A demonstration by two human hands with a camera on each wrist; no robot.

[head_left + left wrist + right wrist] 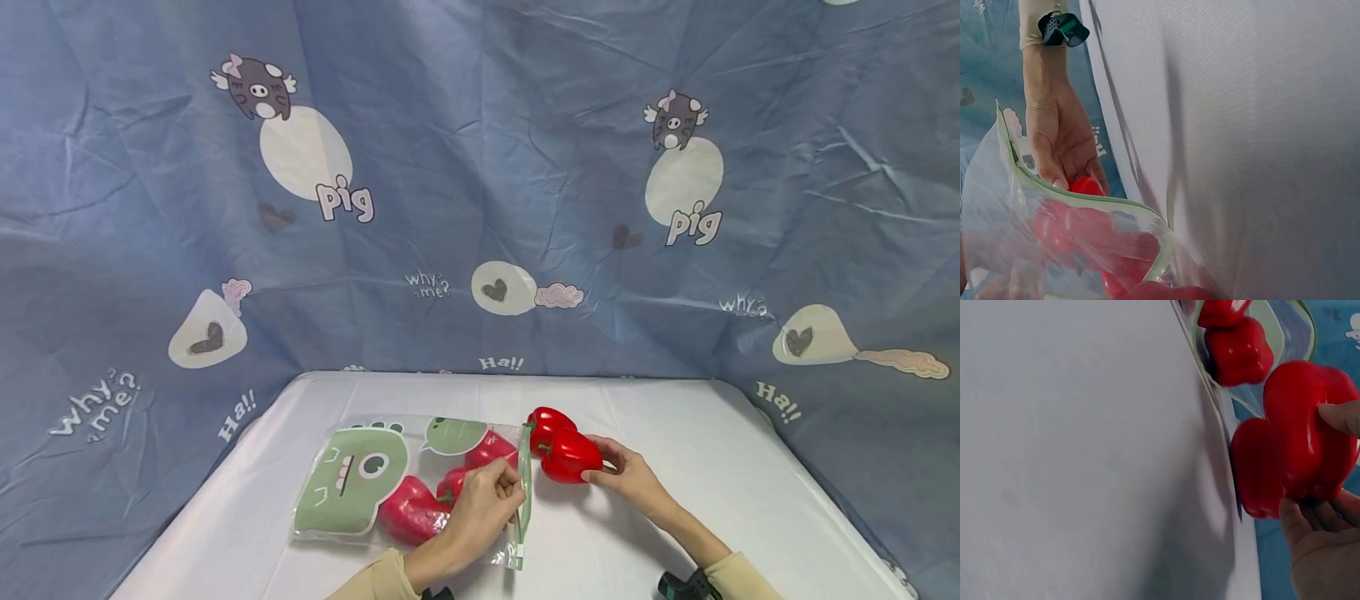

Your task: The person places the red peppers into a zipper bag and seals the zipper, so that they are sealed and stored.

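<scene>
A clear zip bag [352, 492] printed with a green monster lies on the table, its green-edged mouth facing right. Inside it are red bell peppers [408, 510], seen through the plastic. My left hand [478, 515] pinches the bag close to its mouth, and in the left wrist view the green zip edge [1085, 197] stands raised in a curve. With thumb and fingers my right hand [633, 482] holds another bell pepper [1300, 419] just outside that opening. One more bell pepper [550, 422] sits right behind the held one, partly covered by it in the head view.
A white cloth covers the table [660, 417]. Behind and along the sides hangs a blue curtain [420, 167] with pig prints. A small white slider [519, 551] shows at the near end of the bag's zip. Dark devices [686, 586] are strapped at the wrists.
</scene>
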